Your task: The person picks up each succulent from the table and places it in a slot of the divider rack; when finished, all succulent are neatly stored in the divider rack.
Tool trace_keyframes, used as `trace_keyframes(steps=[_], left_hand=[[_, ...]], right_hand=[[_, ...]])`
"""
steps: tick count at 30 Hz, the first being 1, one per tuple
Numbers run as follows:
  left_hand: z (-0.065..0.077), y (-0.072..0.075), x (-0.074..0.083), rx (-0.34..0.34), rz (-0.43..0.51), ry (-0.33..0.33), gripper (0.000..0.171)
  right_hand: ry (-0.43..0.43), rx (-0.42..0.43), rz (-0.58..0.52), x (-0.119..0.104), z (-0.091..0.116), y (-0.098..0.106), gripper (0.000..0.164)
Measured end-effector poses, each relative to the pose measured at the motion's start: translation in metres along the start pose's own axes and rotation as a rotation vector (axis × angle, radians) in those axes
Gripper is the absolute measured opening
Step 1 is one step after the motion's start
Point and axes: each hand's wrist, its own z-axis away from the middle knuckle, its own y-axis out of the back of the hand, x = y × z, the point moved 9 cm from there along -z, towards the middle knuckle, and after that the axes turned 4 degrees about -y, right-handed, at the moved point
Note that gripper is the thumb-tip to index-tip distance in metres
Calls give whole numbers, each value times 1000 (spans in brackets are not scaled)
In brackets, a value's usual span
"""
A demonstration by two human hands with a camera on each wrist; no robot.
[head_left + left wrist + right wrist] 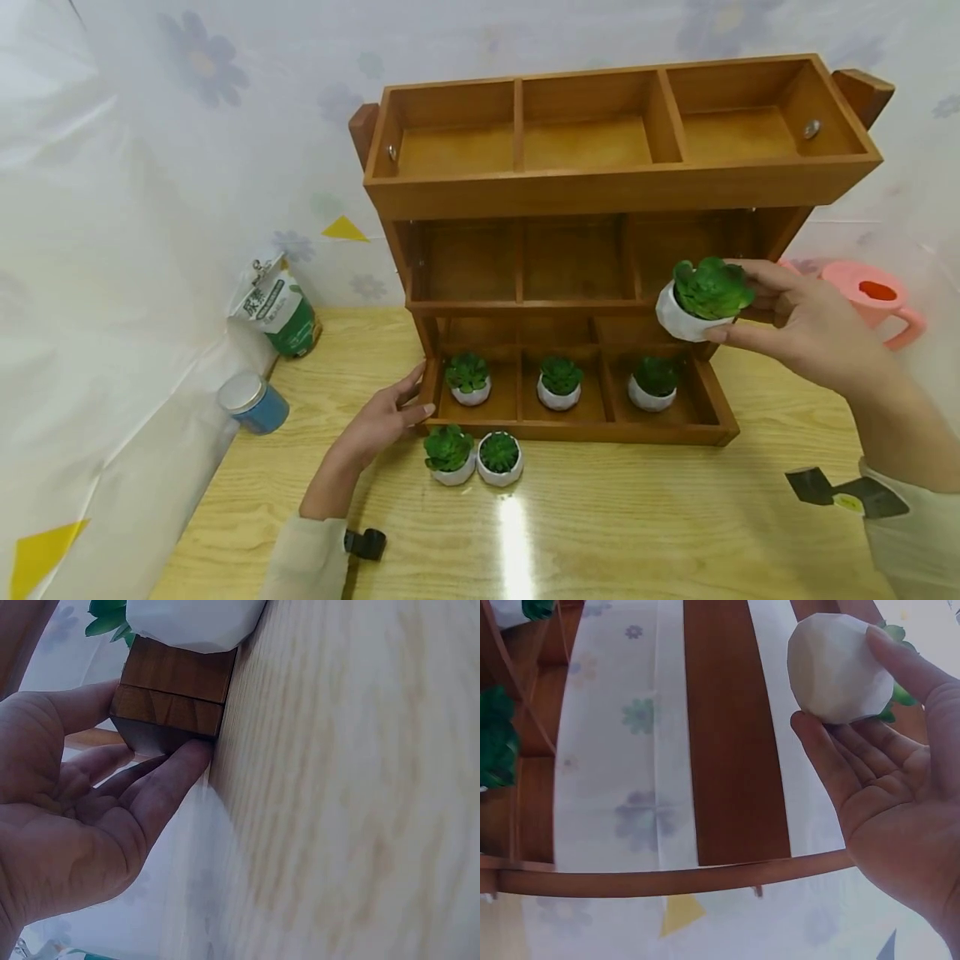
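Note:
My right hand (821, 329) pinches a small potted succulent (705, 300) by its white pot, in the air before the right end of the shelf's middle tier. In the right wrist view, the faceted base of that pot (832, 671) sits between thumb and fingers. My left hand (382, 423) grips the lower left corner of the wooden three-tier shelf (600, 193); its thumb and fingers lie around the corner block (172, 701). Three potted succulents stand in the bottom tier: left (468, 379), middle (558, 383) and right (652, 383), one per compartment.
Two more potted succulents, a leafy one (450, 457) and a spiky one (499, 458), stand on the table (637, 517) before the shelf's left end. At left are a blue jar (258, 408) and a green-white pouch (281, 312). A pink watering can (862, 292) is behind my right hand.

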Motion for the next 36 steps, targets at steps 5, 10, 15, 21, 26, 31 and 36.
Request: trace_keyframes(steps=[5,10,15,21,26,31,36], left_hand=[[0,0,-1,2,-7,4,73],[0,-1,-2,4,-6,1,73],[1,-1,-3,6,-6,-1,73],[0,-2,-3,-1,-1,-7,73],[0,-2,-3,-8,10,-9,72],[1,0,0,2,6,-12,72],[-1,0,1,6,-6,-12,72]], right_hand=[[-50,32,34,5,-6,10,58],[-117,59,54,12,-13,16,63],[-105,80,33,12,-21,18,69],[-76,85,53,10,-31,16,76],[-67,85,113,6,-42,13,78],[-86,112,258,4,-54,15,78],[-88,72,287,6,-63,7,83]])
